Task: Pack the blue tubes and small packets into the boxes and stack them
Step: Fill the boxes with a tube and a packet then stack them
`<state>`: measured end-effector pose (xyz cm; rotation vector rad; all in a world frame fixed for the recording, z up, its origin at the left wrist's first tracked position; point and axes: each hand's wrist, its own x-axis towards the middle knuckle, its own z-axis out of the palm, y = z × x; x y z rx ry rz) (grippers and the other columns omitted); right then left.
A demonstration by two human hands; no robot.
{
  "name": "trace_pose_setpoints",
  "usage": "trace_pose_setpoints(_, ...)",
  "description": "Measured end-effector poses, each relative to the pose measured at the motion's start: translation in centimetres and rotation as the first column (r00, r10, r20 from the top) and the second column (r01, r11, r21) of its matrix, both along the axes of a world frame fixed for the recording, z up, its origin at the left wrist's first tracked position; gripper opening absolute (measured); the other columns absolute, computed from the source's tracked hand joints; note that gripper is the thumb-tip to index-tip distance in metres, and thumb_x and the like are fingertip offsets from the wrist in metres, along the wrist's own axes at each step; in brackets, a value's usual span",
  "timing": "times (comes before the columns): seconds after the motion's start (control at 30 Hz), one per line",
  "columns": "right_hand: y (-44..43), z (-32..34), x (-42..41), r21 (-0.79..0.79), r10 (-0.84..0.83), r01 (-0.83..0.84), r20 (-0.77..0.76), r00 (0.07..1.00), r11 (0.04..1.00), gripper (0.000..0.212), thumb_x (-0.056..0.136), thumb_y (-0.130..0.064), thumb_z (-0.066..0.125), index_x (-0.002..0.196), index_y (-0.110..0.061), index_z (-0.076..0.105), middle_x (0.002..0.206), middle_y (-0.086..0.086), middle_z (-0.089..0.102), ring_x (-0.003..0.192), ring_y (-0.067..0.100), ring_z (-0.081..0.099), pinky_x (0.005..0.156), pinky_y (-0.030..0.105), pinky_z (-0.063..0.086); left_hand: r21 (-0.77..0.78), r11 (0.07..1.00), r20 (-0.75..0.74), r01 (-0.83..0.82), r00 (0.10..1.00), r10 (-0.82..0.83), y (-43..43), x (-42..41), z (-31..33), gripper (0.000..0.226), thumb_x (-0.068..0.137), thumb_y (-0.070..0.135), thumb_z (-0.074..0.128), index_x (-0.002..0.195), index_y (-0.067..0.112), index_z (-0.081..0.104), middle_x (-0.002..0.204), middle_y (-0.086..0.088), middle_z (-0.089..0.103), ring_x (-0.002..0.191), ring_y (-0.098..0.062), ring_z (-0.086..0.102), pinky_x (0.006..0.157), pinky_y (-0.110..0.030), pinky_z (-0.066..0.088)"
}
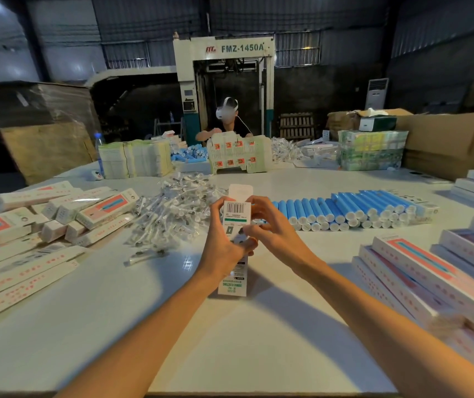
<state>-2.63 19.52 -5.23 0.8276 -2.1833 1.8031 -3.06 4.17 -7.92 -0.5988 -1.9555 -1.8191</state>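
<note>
The work surface is a wide white table (258, 346), smooth and slightly glossy, set in a dim warehouse with dark corrugated walls. A cream machine (224, 67) marked FMZ-1450A stands beyond the far edge. A second person (227, 117) wearing a white headset sits at the far side behind flat printed cartons (237, 156). The box (236, 218) is held at the centre of the table, between the two hands. It is a slim rectangular white card carton with a barcode and a green band on its upper face. Its long axis runs near to far, and its open end with the raised flap (240, 191) points far. Whether its near end rests on the table cannot be told. The left hand (220, 242) grips the box's left edge with curled fingers. The right hand (273, 225) pinches its right edge, thumb on the printed face. The blue tubes (345, 209), smooth cylinders with white caps, lie in stacked rows at right, caps facing near. The small packets (172, 209), clear crinkled plastic, form a loose heap at left of centre. Closed boxes (57, 214) lie jumbled at far left. More closed boxes are stacked in a neat pile (431, 278) at right.
</note>
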Motion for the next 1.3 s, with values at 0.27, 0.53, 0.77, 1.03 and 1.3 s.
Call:
trace_pose_setpoints(0.27, 0.3, 1.5, -0.9, -0.156, -0.107, 0.107, 0.006, 0.994, 0.982, 0.02, 0.109, -0.034, 0.051, 0.118, -0.018, 0.042, 0.106, 0.0, 0.077, 0.094, 0.022, 0.071, 0.078, 0.036, 0.062, -0.02, 0.999, 0.011, 0.028, 1.0, -0.028, 0.0, 0.5, 0.2, 0.09, 0.074, -0.009, 0.081, 0.136, 0.041, 0.04, 0.112, 0.008, 0.066, 0.087, -0.019, 0.073, 0.06, -0.031, 0.06)
trace_pose_setpoints(0.53, 1.1, 3.8, -2.2, 0.036, -0.048, 0.052, -0.107, 0.993, 0.998, 0.015, 0.107, -0.01, 0.053, 0.121, -0.012, 0.057, 0.096, 0.01, 0.078, 0.084, 0.019, 0.074, 0.067, 0.032, 0.061, -0.032, 0.996, 0.058, 0.079, 0.995, -0.077, -0.4, 0.4, 0.0, 0.084, 0.08, -0.012, 0.076, 0.14, 0.033, 0.038, 0.103, 0.003, 0.071, 0.086, -0.016, 0.071, 0.065, -0.037, 0.063)
trace_pose_setpoints(0.77, 0.8, 3.6, -2.0, 0.127, -0.152, 0.202, -0.323, 0.934, 0.971, 0.017, 0.105, -0.003, 0.052, 0.111, -0.014, 0.063, 0.101, -0.008, 0.073, 0.091, 0.004, 0.073, 0.066, 0.025, 0.062, -0.028, 0.998, 0.072, 0.06, 0.996, -0.058, -0.3, 0.6, 0.2, 0.086, 0.079, -0.014, 0.077, 0.137, 0.037, 0.04, 0.108, -0.003, 0.069, 0.084, -0.017, 0.071, 0.063, -0.035, 0.061)
trace_pose_setpoints(1.03, 0.8, 3.7, -1.5, 0.013, -0.007, 0.008, -0.075, 0.997, 1.0, 0.026, 0.103, -0.037, 0.062, 0.103, -0.014, 0.072, 0.098, -0.002, 0.08, 0.095, 0.017, 0.077, 0.076, 0.031, 0.063, -0.018, 0.998, 0.085, 0.061, 0.995, -0.059, -0.5, 0.7, 0.3, 0.082, 0.081, -0.013, 0.077, 0.134, 0.039, 0.042, 0.105, -0.007, 0.068, 0.078, -0.022, 0.07, 0.063, -0.034, 0.06)
trace_pose_setpoints(1.3, 0.3, 4.1, -1.6, -0.094, -0.025, 0.034, 0.103, 0.994, 0.995, 0.007, 0.096, -0.017, 0.073, 0.101, -0.013, 0.076, 0.094, 0.003, 0.08, 0.091, 0.018, 0.077, 0.072, 0.033, 0.064, -0.062, 0.997, 0.065, 0.04, 0.997, -0.036, -0.6, 1.0, 0.4, 0.087, 0.083, -0.009, 0.081, 0.136, 0.043, 0.035, 0.117, -0.015, 0.062, 0.082, -0.02, 0.071, 0.063, -0.03, 0.06)
